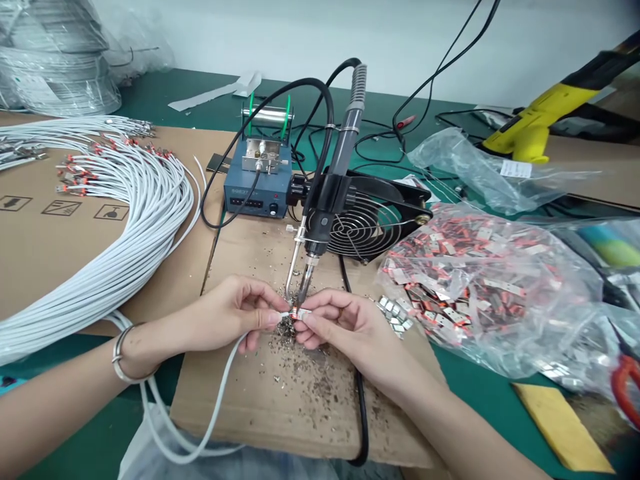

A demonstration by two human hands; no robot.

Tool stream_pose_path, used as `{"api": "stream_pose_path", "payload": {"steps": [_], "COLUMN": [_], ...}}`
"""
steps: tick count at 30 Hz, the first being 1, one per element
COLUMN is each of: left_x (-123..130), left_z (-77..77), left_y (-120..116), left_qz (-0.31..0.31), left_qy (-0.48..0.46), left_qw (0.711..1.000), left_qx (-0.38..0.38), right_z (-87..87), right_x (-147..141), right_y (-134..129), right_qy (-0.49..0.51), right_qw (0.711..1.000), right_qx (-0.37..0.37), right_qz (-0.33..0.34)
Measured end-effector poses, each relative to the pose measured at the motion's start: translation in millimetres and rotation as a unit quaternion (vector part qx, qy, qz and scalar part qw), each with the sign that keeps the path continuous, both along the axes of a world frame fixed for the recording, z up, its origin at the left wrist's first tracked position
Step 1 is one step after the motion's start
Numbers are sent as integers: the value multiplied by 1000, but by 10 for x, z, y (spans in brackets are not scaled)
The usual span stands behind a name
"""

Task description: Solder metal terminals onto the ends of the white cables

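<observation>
My left hand [245,310] pinches the end of a white cable [223,383], which loops down below it. Facing it, my right hand [340,320] closes its thumb and fingers on a small metal connector [302,313] with a bit of orange on it. Cable end and connector meet between my fingertips, directly under the tip of a soldering iron [306,283] clamped in a stand. Beside the tip runs a thin solder feed tube [293,267]. Solder crumbs [286,327] lie on the cardboard [240,407] beneath my hands.
A blue solder feeder [257,190] with a solder reel stands behind, next to a black fan [370,220]. Bundled white cables [150,227] lie left. On the right are a bag of connectors [480,273], metal shells [395,317], a yellow sponge [563,427] and red-handled scissors [627,387].
</observation>
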State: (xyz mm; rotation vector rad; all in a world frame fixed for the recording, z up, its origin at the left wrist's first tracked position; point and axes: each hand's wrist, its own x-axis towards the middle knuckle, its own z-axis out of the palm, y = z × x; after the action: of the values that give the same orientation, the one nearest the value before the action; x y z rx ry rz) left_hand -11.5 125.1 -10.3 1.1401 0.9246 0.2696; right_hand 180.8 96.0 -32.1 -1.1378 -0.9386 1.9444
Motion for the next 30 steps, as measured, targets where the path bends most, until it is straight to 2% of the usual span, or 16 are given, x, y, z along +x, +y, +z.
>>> {"api": "stream_pose_path", "payload": {"steps": [4,12,19,30], "left_x": [-14,-18,-5,11], "left_z": [7,33,53,75], "left_y": [-18,-10,-14,-33], "left_qz": [5,-23,-7,5], "left_qy": [8,20,32,11], "left_qw": [1000,999,999,1000], "left_qx": [1,22,15,-6], "right_z": [-11,-4,-8,-25], "right_x": [3,-17,-18,1], "right_y": [3,7,-5,-3], "right_qy": [6,1,-19,18], "right_qw": [1000,1000,1000,999], "right_qx": [1,6,23,36], "right_qz": [4,-7,-9,1]}}
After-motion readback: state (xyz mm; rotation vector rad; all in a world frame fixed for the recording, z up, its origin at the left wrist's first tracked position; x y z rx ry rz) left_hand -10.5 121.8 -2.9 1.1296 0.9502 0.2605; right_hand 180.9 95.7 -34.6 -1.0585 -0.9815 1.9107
